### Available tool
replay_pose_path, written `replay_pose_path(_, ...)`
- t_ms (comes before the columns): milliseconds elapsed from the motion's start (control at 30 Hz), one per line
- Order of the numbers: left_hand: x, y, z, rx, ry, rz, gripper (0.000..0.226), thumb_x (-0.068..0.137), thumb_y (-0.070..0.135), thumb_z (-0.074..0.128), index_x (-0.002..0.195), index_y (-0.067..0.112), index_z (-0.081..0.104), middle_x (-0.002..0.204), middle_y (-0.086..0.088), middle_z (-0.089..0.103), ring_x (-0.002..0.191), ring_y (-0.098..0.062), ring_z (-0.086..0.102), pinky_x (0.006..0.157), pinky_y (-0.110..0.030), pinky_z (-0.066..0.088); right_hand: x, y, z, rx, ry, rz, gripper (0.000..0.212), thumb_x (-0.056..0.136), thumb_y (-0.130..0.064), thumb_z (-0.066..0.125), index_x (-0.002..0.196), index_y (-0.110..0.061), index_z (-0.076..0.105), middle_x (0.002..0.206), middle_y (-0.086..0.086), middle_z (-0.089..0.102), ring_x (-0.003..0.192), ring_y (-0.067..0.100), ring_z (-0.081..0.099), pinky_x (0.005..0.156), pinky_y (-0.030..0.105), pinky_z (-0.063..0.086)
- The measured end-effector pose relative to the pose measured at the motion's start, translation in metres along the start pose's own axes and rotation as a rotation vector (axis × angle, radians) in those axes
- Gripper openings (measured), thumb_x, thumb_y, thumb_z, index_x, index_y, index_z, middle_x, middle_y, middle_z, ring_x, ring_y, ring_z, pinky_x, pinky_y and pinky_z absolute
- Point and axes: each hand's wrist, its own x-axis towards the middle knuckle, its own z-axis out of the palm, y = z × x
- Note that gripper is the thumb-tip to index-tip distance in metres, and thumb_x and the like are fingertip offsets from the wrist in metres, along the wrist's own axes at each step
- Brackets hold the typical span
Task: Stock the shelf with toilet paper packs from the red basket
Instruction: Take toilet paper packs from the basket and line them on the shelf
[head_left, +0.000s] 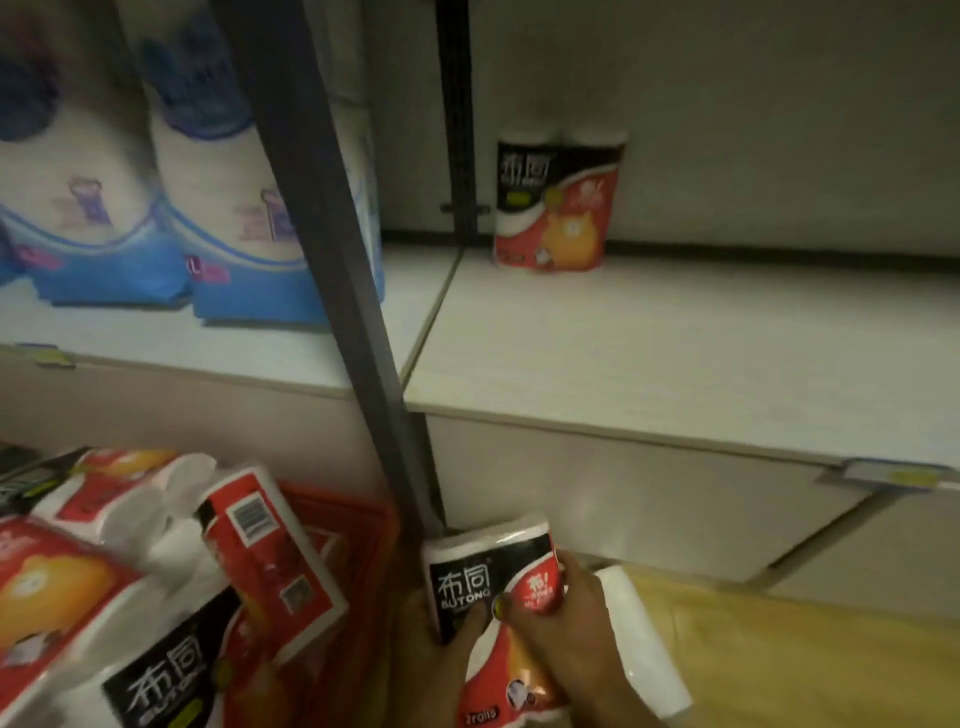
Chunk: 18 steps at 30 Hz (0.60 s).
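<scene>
— Nearest? Both hands, left hand (441, 654) and right hand (566, 618), curl round a toilet paper pack (493, 587)
— Others? Packs heaped in the red basket (358, 525); one upright pack (558, 200) on the shelf (649, 353)

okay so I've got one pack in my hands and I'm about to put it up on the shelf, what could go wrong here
The held pack sits low, right beside the dark upright post; lifting it straight up could clip the post or the shelf edge.

The lone pack on the shelf stands upright at the back; pushing the new one against it might tip it.

The packs heaped in the red basket lean loosely, so a bump could spill one out.
</scene>
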Motion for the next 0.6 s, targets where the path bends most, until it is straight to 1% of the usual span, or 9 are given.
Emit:
replay_pose_path(67,-0.014,0.034,0.005,0.02,0.0,0.135,0.05,0.048,0.005,0.092,0.081,0.026,0.06,0.07,0.009,0.073,0.065,-0.004,0.068,0.059,-0.025,0.053,-0.019,-0.038,-0.027,-0.009,0.112,-0.096,0.085,0.048,-0.049,0.08,0.125,-0.036,0.046,0.114,-0.002,0.052,0.104,0.013,0.056,0.091,0.032,0.049)
replay_pose_path(100,-0.024,0.055,0.009,0.019,-0.005,0.177,0.054,0.047,-0.001,0.09,0.081,0.026,0.058,0.067,0.011,0.072,0.062,-0.004,0.068,0.054,-0.022,0.052,-0.028,-0.056,-0.042,-0.015,0.171,-0.148,0.085,0.05,-0.047,0.077,0.127,-0.035,0.044,0.114,-0.003,0.048,0.105,0.013,0.054,0.09,0.031,0.048)
replay_pose_path(167,-0.046,0.094,0.015,-0.035,-0.014,0.287,0.061,0.048,-0.005,0.089,0.092,0.021,0.056,0.073,0.007,0.07,0.061,-0.006,0.067,0.05,-0.016,0.051,-0.042,-0.088,-0.071,0.014,0.27,-0.267,0.089,0.048,-0.052,0.072,0.13,-0.038,0.041,0.114,-0.009,0.044,0.106,0.012,0.054,0.089,0.034,0.05)
replay_pose_path(233,-0.068,0.129,0.021,-0.077,-0.064,0.391,0.07,0.05,0.0,0.089,0.105,0.02,0.051,0.089,0.006,0.067,0.067,-0.002,0.067,0.056,-0.017,0.052,-0.051,-0.11,-0.1,0.023,0.335,-0.377,0.091,0.049,-0.058,0.074,0.13,-0.044,0.037,0.114,-0.016,0.042,0.106,0.01,0.054,0.088,0.036,0.052)
replay_pose_path(300,-0.083,0.162,0.028,-0.091,-0.152,0.47,0.069,0.057,0.002,0.088,0.11,0.022,0.048,0.098,0.005,0.066,0.08,-0.002,0.067,0.068,-0.024,0.051,-0.055,-0.128,-0.13,0.047,0.386,-0.464,0.087,0.052,-0.061,0.077,0.126,-0.05,0.033,0.113,-0.024,0.04,0.103,0.007,0.054,0.084,0.032,0.054)
replay_pose_path(367,-0.089,0.198,0.038,-0.069,-0.274,0.524,0.065,0.058,0.019,0.087,0.109,0.03,0.047,0.105,0.008,0.065,0.092,-0.006,0.065,0.075,-0.026,0.052,-0.055,-0.145,-0.16,0.1,0.417,-0.492,0.082,0.058,-0.056,0.081,0.123,-0.05,0.031,0.112,-0.025,0.039,0.101,0.004,0.053,0.082,0.025,0.053)
replay_pose_path(433,-0.089,0.227,0.053,0.003,-0.383,0.564,0.064,0.059,0.038,0.082,0.109,0.037,0.043,0.108,0.018,0.059,0.096,0.0,0.061,0.074,-0.018,0.05,-0.046,-0.159,-0.184,0.127,0.433,-0.495,0.08,0.063,-0.045,0.083,0.123,-0.046,0.03,0.113,-0.018,0.038,0.099,0.003,0.05,0.083,0.023,0.05)
replay_pose_path(533,-0.08,0.257,0.084,0.077,-0.436,0.613,0.066,0.07,0.032,0.079,0.121,0.034,0.036,0.112,0.019,0.051,0.1,-0.001,0.055,0.071,-0.013,0.047,-0.02,-0.174,-0.213,0.119,0.467,-0.508,0.081,0.066,-0.038,0.084,0.129,-0.037,0.032,0.118,-0.015,0.036,0.104,0.005,0.047,0.086,0.026,0.049)
replay_pose_path(600,-0.069,0.27,0.108,0.096,-0.444,0.637,0.067,0.073,0.029,0.079,0.124,0.033,0.035,0.117,0.015,0.05,0.104,-0.004,0.054,0.074,-0.014,0.048,0.0,-0.18,-0.228,0.11,0.479,-0.514,0.083,0.067,-0.037,0.083,0.133,-0.032,0.034,0.121,-0.013,0.037,0.107,0.007,0.047,0.083,0.021,0.047)
